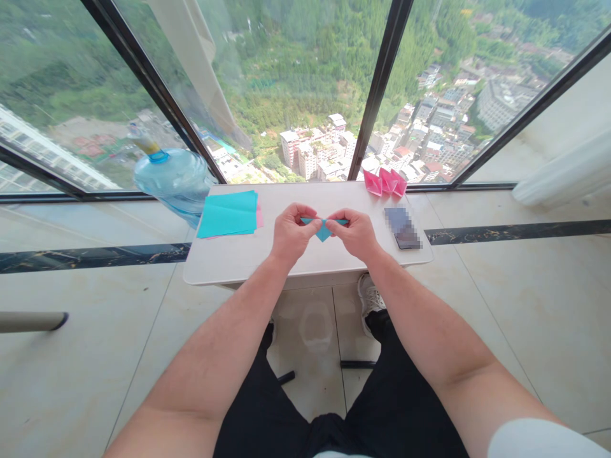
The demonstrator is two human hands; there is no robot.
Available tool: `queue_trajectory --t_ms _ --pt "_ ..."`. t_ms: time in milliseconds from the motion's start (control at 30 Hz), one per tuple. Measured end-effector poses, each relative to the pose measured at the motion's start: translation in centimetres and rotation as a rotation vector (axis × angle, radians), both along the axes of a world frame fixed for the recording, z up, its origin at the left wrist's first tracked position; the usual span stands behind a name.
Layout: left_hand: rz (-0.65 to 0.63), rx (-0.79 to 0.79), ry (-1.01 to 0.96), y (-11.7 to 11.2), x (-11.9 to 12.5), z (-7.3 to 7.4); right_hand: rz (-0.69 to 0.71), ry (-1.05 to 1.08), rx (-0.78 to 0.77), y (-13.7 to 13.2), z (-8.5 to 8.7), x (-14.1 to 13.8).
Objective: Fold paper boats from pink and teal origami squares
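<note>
A small folded piece of blue paper (324,233) is held between my two hands over the white table, its pointed lower corner toward me. My left hand (294,230) pinches its left side between thumb and fingers. On the opposite side, my right hand (354,231) grips the paper the same way. The fingers cover most of the paper, so only the middle and bits of the upper edge show. Left of my hands lies a stack of blue paper sheets (228,214), with pink paper (259,216) peeking out from under it.
Pink folded paper pieces (384,182) stand at the table's far right corner. A phone (403,228) lies nearer on the right of the white table (238,257). Beyond the left end is a large blue water bottle (174,181). Window frames (377,95) rise behind the table.
</note>
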State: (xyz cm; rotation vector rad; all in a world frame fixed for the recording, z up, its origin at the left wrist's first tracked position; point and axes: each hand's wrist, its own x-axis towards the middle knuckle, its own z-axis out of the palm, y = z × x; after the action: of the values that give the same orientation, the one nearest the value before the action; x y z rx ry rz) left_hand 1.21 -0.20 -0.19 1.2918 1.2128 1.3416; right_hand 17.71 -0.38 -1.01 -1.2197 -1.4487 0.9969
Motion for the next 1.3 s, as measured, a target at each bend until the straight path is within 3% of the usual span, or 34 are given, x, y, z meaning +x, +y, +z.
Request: queue_trajectory --t_ms 167,433,700,933,1167,1300 --pt "-0.018 -0.047 0.025 -0.1 0.1 0.1 0.005 -0.016 -0.002 0.0 0.0 0.0" --pt "0.000 0.006 -0.052 0.1 0.1 -0.4 0.009 -0.002 -0.037 -0.1 0.0 -0.2" --pt "-0.186 -0.169 -0.141 0.2 0.3 -0.6 -0.005 0.105 -0.051 0.2 -0.1 0.1" --pt "-0.074 -0.107 -0.128 0.5 0.1 -1.1 -0.028 0.221 -0.092 0.5 0.0 0.4" --pt "-0.136 -0.199 -0.212 -0.1 0.5 -0.3 0.009 0.321 -0.117 0.5 -0.2 0.4" --pt "-0.118 -0.177 -0.230 -0.2 0.6 -0.3 -0.013 0.303 -0.093 0.4 -0.2 0.3"
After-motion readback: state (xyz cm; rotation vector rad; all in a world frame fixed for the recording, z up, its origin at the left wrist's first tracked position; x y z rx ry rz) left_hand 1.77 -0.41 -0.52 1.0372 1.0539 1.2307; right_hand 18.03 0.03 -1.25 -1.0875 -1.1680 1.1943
